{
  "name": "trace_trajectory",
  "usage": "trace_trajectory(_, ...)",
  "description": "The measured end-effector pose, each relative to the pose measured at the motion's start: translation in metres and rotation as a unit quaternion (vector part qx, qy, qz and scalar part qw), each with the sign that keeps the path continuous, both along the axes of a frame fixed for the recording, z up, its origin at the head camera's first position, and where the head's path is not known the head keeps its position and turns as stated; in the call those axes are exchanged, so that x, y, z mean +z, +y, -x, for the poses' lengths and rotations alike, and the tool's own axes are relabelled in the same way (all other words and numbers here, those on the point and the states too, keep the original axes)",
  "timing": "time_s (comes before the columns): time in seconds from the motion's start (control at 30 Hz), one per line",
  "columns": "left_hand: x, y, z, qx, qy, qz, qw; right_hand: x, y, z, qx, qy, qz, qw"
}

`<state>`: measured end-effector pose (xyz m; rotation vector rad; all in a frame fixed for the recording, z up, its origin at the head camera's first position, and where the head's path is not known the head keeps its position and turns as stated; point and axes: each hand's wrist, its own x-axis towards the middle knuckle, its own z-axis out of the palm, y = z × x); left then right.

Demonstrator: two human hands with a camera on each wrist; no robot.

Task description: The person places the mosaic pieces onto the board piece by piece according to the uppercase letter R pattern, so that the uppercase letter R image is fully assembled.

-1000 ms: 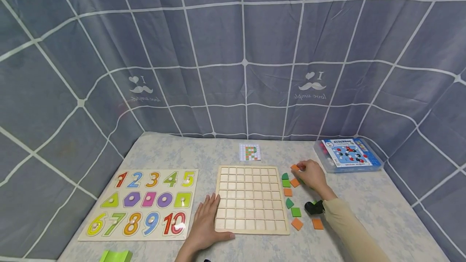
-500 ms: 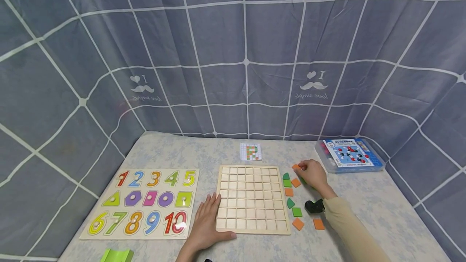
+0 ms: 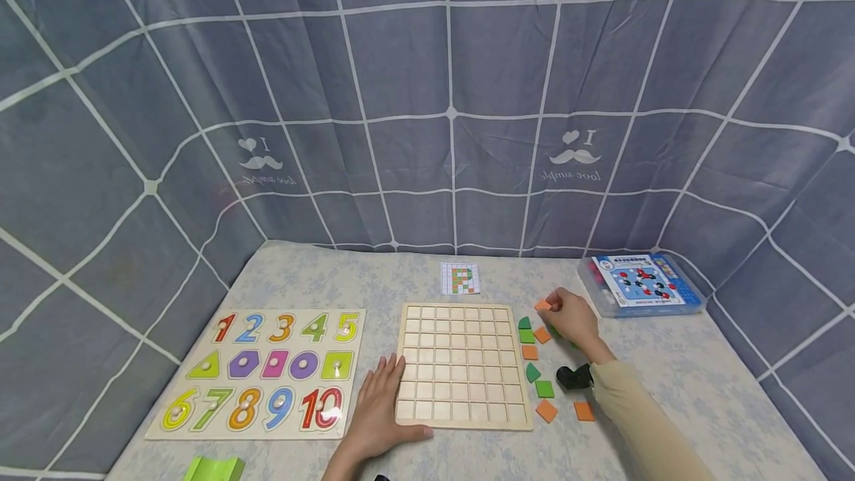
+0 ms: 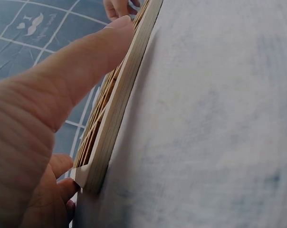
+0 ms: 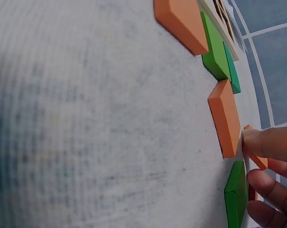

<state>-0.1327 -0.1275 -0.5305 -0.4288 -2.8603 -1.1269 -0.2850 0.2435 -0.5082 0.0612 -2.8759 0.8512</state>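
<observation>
Left grip [image 3: 378,414] spread at the wooden board [image 3: 461,364], right grip [image 3: 574,321] pinching an orange square [image 3: 543,305]: so I sit at the counter [image 3: 508,459].

Well to the left of the board lies a number puzzle [image 3: 200,435], with digits 1 to 10 and a row of shapes. Nearer me than that, also left of the board, is a green block [image 3: 214,469], cut off by the bottom of the head view. My left grip touches the board's near left corner, thumb stretched along its near edge. Beyond the board is a small card [image 3: 460,278] showing a colored grid pattern.

Close along the board's right side run loose tiles [image 3: 530,352], orange squares and green ones, some of the green with a rounded side. The pinched orange square is just right of the board's far right corner; I cannot tell whether it is clear of the counter. Another orange tile [image 3: 584,412] lies farther right of the board's near right corner, below the black object [image 3: 573,377] by my sleeve [image 3: 641,421]. Rightmost, beyond the board's far right corner, is a plastic box [image 3: 641,286] with a blue and white label.
</observation>
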Motion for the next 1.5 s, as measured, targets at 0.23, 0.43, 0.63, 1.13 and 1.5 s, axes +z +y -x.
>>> trace_trajectory(0.23, -0.002, 0.001, -0.001, 0.000, 0.014, 0.020, 0.9997, -0.002, -0.002, 0.002, 0.005, 0.013, 0.019, 0.9997)
trace_trajectory(0.43, -0.002, 0.003, -0.002, 0.002, 0.029, 0.034, 0.9990, 0.000, -0.008, -0.001, 0.005, 0.025, 0.048, 0.9985)
trace_trajectory(0.63, -0.003, 0.005, -0.004, 0.009, 0.043, 0.044, 0.9980, 0.006, -0.023, -0.004, 0.008, 0.038, 0.094, 0.9949)
trace_trajectory(1.13, -0.004, 0.006, -0.003, 0.009, 0.048, 0.049, 0.9976, 0.014, -0.108, -0.014, 0.139, 0.068, 0.164, 0.9743)
trace_trajectory(1.5, -0.004, 0.004, -0.004, 0.008, 0.053, 0.054, 0.9971, 0.006, -0.147, -0.018, 0.198, 0.049, 0.155, 0.9665)
